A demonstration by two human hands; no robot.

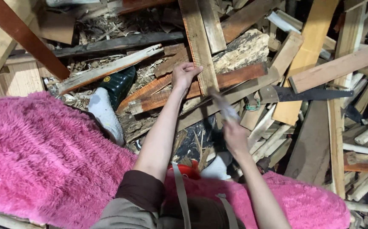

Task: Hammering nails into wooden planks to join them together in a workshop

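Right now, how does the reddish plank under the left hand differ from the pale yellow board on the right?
The reddish plank lies nearly flat, crosswise, weathered and dark-streaked; the pale yellow board runs steeply up the pile, clean and wider. The left hand touches the plank; nothing touches the board. Both are long, flat sawn wood.

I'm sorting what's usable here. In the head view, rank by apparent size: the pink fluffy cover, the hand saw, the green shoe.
1. pink fluffy cover, by far the largest, though nearest the camera.
2. hand saw, long and thin on the planks.
3. green shoe, smallest; partly hidden by a pale plank.
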